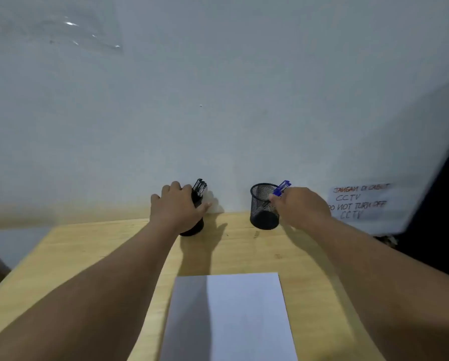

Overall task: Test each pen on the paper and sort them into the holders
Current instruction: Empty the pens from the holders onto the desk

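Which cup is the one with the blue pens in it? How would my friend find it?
Look at the far edge of the wooden table, by the white wall, where two black holders stand. Pick the mesh pen holder on the right, beside the right hand. Blue pens stick out of it, while the left holder has dark pens and a left hand wrapped round it.

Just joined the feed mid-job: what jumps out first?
Two hands reach to the wooden desk's far edge: the left hand grips a black pen holder with dark pens, the right hand holds blue pens at a black mesh cup. White paper lies nearest, unmarked.
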